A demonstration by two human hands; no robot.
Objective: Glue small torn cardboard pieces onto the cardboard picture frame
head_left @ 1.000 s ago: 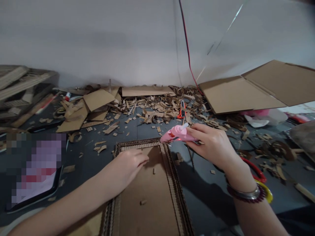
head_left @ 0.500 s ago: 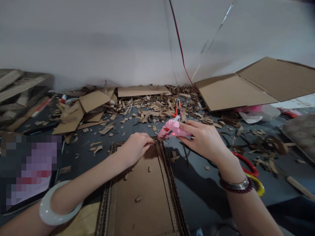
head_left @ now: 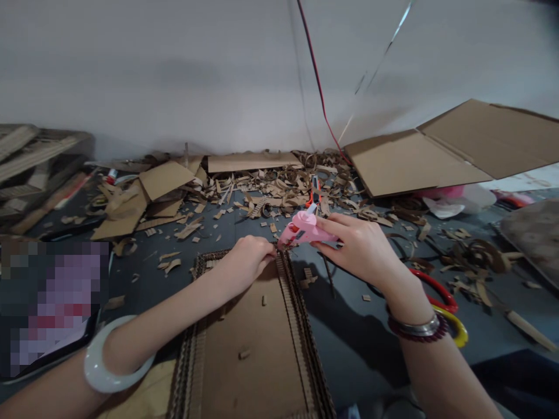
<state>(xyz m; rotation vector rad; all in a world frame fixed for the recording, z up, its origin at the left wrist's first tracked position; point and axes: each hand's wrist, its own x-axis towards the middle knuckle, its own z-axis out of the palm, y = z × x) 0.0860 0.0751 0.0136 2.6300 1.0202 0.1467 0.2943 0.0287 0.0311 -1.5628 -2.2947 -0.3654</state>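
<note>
My right hand (head_left: 364, 247) is wrapped round a pink hot glue gun (head_left: 301, 227), its nozzle pointing left at the far right corner of a cardboard tray (head_left: 257, 326). The tray has a flat base and raised edges of layered corrugated strips. My left hand (head_left: 251, 256) is closed in a pinch at that same corner, its fingertips beside the nozzle. What the fingertips pinch is too small and covered to make out. A few short cardboard bits lie on the tray's base, among them a small rolled piece (head_left: 244, 354).
Cardboard scraps (head_left: 271, 192) are strewn along the wall, with an orange utility knife (head_left: 313, 192) among them. Folded cardboard sheets (head_left: 419, 163) stand back right. Red (head_left: 437, 291) and yellow (head_left: 459, 329) rings lie by my right wrist. A tablet-like screen (head_left: 56, 308) is at left.
The glue gun has shifted slightly left and down, its nozzle closer to my left fingertips. A red light visible on it earlier no longer shows. My left forearm has moved a little right.
</note>
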